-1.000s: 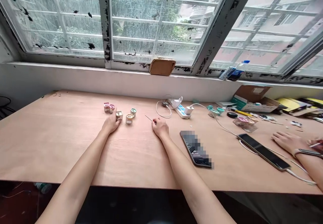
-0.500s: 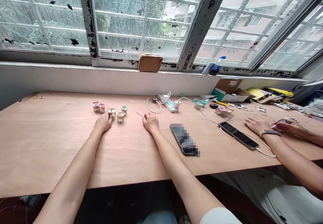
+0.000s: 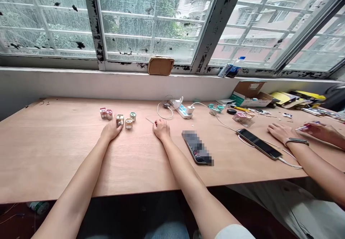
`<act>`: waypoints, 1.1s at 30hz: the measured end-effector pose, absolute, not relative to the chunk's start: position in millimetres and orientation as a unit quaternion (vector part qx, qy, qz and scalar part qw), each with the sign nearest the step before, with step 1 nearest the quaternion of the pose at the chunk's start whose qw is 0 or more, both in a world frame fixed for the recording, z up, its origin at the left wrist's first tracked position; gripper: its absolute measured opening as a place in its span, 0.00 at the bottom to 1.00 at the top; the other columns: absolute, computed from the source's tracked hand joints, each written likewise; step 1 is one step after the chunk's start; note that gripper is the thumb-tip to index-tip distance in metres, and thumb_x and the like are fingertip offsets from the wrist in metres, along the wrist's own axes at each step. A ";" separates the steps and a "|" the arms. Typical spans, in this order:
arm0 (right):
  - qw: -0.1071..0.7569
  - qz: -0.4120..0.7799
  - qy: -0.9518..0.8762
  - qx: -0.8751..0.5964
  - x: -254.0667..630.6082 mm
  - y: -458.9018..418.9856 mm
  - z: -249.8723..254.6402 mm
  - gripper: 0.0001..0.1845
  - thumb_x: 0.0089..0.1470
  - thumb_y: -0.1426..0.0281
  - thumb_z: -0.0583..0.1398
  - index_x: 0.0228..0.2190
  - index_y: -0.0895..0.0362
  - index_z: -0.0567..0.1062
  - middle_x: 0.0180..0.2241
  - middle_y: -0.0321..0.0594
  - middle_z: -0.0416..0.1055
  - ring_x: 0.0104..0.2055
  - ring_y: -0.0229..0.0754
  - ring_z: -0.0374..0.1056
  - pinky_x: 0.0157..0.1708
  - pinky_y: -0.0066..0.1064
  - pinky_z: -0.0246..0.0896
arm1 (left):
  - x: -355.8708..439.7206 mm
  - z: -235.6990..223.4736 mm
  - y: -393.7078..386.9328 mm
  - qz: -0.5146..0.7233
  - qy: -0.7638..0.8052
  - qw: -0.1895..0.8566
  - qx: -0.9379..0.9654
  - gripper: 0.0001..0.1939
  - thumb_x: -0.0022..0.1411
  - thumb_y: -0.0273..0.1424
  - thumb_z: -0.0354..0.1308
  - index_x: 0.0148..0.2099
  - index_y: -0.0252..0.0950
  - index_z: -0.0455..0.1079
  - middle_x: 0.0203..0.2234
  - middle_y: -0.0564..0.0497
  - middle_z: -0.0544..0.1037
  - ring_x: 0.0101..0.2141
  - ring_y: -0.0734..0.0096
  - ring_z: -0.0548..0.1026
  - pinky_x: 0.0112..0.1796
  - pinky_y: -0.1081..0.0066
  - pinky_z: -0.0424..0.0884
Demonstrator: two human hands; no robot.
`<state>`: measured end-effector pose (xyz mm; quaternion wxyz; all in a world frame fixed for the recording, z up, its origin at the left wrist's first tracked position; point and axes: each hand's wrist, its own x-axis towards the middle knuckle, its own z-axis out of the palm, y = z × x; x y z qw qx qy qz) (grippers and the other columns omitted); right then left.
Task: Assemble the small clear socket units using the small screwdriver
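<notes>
My left hand (image 3: 111,129) rests on the table with thumb and fingers closed around a small brown-and-white box-shaped piece (image 3: 120,118). Close by on its right stand a similar tan-topped piece (image 3: 128,123) and a green-topped one (image 3: 133,116). Beyond the hand, two pink pieces (image 3: 106,113) sit side by side. My right hand (image 3: 162,128) lies on the tabletop, its fingers closed on a thin rod-like tool (image 3: 149,120) that points to the left. A bit of red shows at the fingertips; the tool's grip is hidden in the hand.
A phone (image 3: 197,148) lies right of my right forearm. Behind it are a power strip (image 3: 184,111) and white cables. Farther right, a co-worker's hands (image 3: 280,133) work near a second phone (image 3: 259,143), pink pieces (image 3: 243,118) and an open carton (image 3: 252,97).
The view has shifted slightly. Both my hands keep their places and their holds. The co-worker's far hand, with a thin pen-like tool, has shifted a little.
</notes>
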<state>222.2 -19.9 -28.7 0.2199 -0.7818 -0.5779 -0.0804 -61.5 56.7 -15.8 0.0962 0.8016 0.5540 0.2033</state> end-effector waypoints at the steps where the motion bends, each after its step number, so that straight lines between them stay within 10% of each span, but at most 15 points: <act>1: 0.221 -0.079 -0.578 -0.782 222.1 -20.0 -28.9 0.13 0.64 0.67 0.54 0.39 0.56 0.78 0.44 0.48 0.74 0.48 0.50 0.64 0.44 0.36 0.55 | -61.1 -16.2 55.5 0.207 0.553 0.096 0.801 0.40 0.68 0.42 0.53 0.73 0.28 0.43 0.62 0.31 0.69 0.60 0.46 0.70 0.54 0.60 0.68; 25: 0.221 -0.047 -0.507 -0.832 206.2 -71.3 -31.5 0.26 0.62 0.62 0.52 0.57 0.63 0.67 0.55 0.59 0.69 0.58 0.57 0.63 0.56 0.47 0.53 | -80.1 -20.1 -13.7 0.083 0.580 0.072 0.807 0.37 0.69 0.47 0.39 0.72 0.30 0.50 0.72 0.38 0.48 0.72 0.52 0.46 0.68 0.49 0.41; 33: 0.194 -0.004 -0.481 -0.855 212.5 -79.0 -36.6 0.39 0.64 0.55 0.47 0.67 0.67 0.56 0.68 0.59 0.53 0.70 0.57 0.48 0.68 0.50 0.38 | -86.3 -14.0 -3.1 0.040 0.582 0.066 0.809 0.39 0.69 0.51 0.35 0.73 0.35 0.46 0.73 0.43 0.45 0.72 0.54 0.43 0.69 0.49 0.41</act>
